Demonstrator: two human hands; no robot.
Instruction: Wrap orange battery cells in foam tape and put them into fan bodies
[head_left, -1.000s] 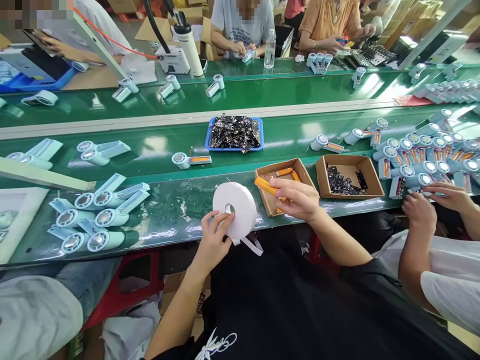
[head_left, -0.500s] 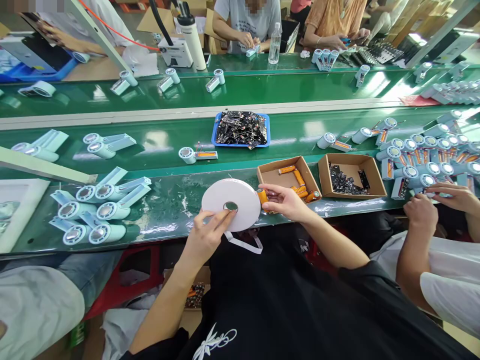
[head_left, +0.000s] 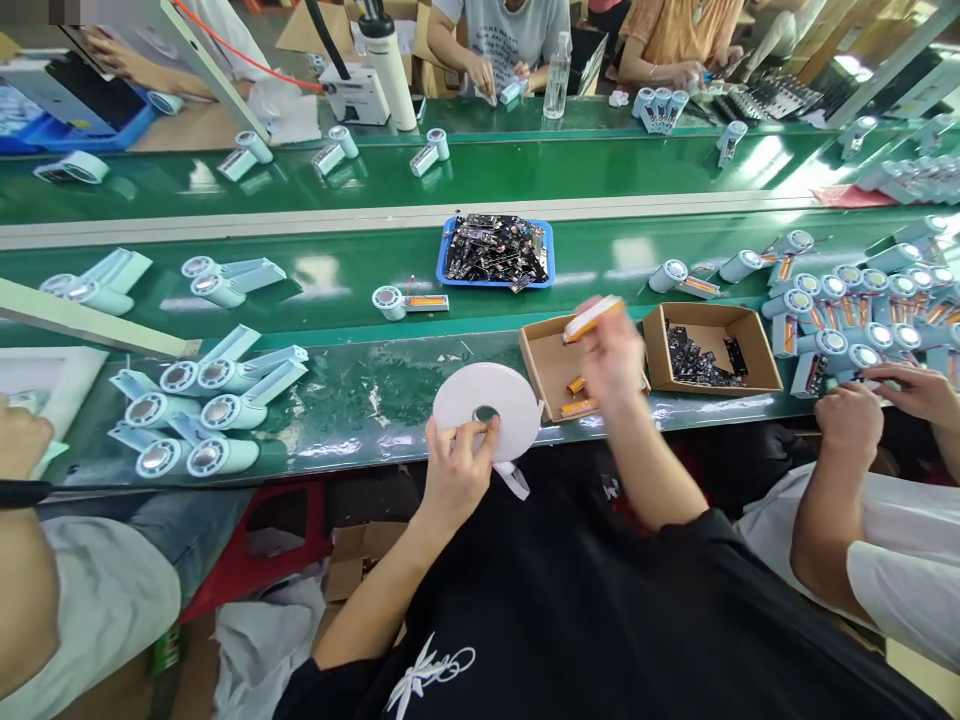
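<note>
My left hand point(head_left: 461, 470) is closed on a large roll of white tape point(head_left: 512, 393), fingers at its center hole. A loose end of tape hangs below the roll. My right hand point(head_left: 616, 362), slightly blurred, is raised over the left cardboard box point(head_left: 540, 360). It grips an orange battery point(head_left: 616, 306) with a white strip point(head_left: 589, 320) along its upper side. Several more orange batteries point(head_left: 577, 408) lie in that box, partly hidden behind my right hand and wrist.
Another cardboard box point(head_left: 761, 375) holds small black parts. A blue tray point(head_left: 442, 265) of circuit boards sits on the green belt point(head_left: 330, 325). Light-blue housings point(head_left: 225, 455) cluster at left, more at right. Co-workers' hands point(head_left: 851, 415) work at right; another hand point(head_left: 21, 440) is at left.
My right hand has moved up and right, away from the roll, with the battery, whose white strip now shows. The roll in my left hand has shifted slightly right. A co-worker's arm has appeared at left.
</note>
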